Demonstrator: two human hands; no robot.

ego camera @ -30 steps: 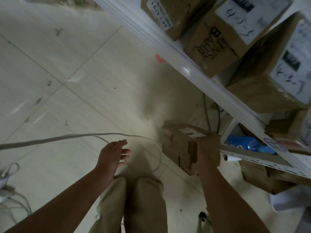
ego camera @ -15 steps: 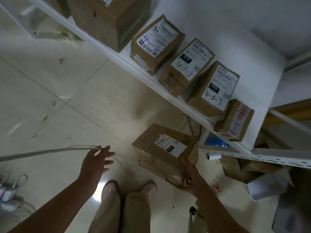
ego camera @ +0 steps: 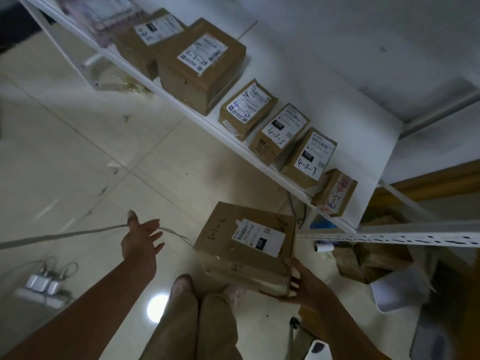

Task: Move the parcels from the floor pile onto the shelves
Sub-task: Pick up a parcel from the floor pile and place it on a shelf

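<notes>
A brown cardboard parcel with a white label marked 220 hangs above the floor in front of my legs. My right hand grips its near right corner from below, fingers curled up its side. My left hand is held out to the left with fingers spread, touching nothing. The white shelf runs diagonally above, carrying several labelled brown parcels, with bare board behind them.
A grey cable crosses the tiled floor under my left hand. A power strip with white chargers lies at the lower left. A perforated white rail juts out right of the parcel, with cardboard scraps beneath it.
The parcel has risen and turned label-up in my right hand, whose grip has shifted under its corner. The view has tilted up, showing more of the shelf. My left hand stays spread.
</notes>
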